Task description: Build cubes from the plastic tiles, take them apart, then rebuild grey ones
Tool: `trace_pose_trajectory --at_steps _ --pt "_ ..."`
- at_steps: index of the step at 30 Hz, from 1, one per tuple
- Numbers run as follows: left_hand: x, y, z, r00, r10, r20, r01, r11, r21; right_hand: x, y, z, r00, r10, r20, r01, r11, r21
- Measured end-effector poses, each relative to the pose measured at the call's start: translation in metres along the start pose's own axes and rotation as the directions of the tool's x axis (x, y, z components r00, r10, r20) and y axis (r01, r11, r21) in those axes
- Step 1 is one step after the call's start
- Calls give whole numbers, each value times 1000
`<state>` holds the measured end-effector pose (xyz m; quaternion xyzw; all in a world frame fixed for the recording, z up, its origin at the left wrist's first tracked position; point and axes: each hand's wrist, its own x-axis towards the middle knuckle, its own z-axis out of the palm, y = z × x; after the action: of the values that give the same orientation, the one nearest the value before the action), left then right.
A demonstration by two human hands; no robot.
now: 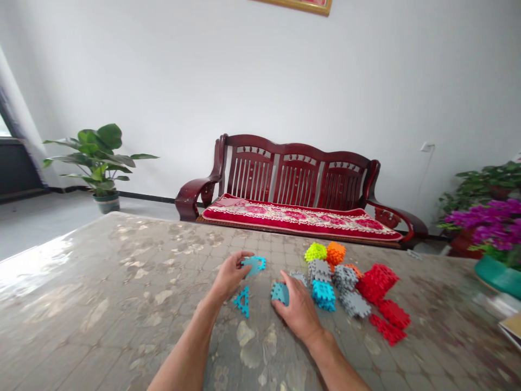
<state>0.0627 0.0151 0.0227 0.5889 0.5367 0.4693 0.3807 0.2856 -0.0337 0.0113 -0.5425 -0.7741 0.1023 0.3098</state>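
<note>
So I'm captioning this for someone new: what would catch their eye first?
Probably the bright heap of toothed blocks on the right of the table: red, orange, yellow-green, grey, blue. Just left of it, the left hand pinches a blue piece, and the right hand rests on a teal piece. Behind stands a dark red bench with a red cushion.

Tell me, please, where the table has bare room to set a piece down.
The table left of the left hand, which holds a blue piece, is bare, as is the near strip between the forearms. Right of the right hand it is crowded: piled blocks, then red pieces.
</note>
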Motion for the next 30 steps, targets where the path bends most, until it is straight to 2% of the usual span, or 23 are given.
trace_pose_trajectory --at_steps 4,7,12,19,24,30 --pt "-2 5 10 981 -67 184 104 975 -196 0 5 3 995 -31 -93 36 998 51" --pt "-6 4 18 956 -117 270 180 959 -221 0 9 6 979 -60 -194 76 994 74" --pt "-10 4 27 929 -111 352 206 947 -247 0 11 7 945 -147 -294 172 983 63" --pt "-16 14 31 872 -121 474 307 889 -338 -2 8 4 935 -222 -278 243 969 41" --pt "-20 18 31 860 -112 498 332 864 -379 -3 7 5 937 -256 -239 274 961 46" --pt "-22 23 31 856 -101 507 304 891 -336 -3 7 6 938 -268 -220 287 956 61"
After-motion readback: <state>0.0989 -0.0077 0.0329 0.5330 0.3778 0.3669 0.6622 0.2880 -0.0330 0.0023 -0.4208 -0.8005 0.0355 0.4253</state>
